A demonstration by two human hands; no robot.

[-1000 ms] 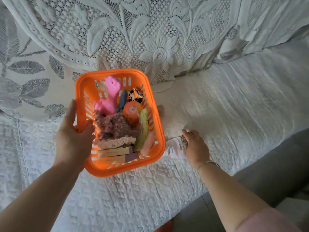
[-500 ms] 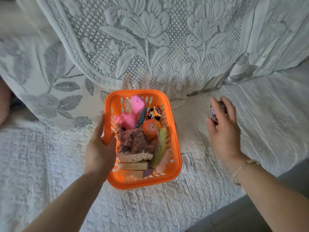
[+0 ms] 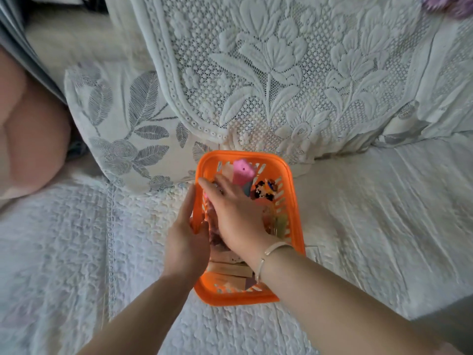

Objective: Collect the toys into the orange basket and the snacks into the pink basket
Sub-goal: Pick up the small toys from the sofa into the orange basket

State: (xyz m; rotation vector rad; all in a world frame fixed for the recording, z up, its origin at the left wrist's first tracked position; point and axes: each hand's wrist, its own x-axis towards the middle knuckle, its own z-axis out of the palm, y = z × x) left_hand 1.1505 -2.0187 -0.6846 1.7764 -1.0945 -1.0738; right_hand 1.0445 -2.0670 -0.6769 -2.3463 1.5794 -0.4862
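Note:
The orange basket (image 3: 294, 193) sits on the white quilted sofa seat. It holds a pink plush toy (image 3: 243, 171), a black and orange beaded toy (image 3: 266, 189), a green piece (image 3: 280, 224) and wooden blocks (image 3: 227, 268) at its near end. My left hand (image 3: 186, 243) grips the basket's left rim, thumb inside. My right hand (image 3: 235, 213) reaches into the basket palm down, fingers stretched over the toys toward the back left corner. The palm hides whatever is under it.
A white lace cover (image 3: 268, 73) drapes the sofa back behind the basket. A leaf-patterned cushion (image 3: 128, 119) leans at the back left. A small paper tag (image 3: 312, 252) lies right of the basket. The seat's front edge (image 3: 435, 306) runs at lower right. A blurred pinkish shape (image 3: 28, 129) fills the far left.
My right hand picked a small shiny item off the seat to the right, lifted it, and has swung left into the basket. The left hand kept hold of the rim.

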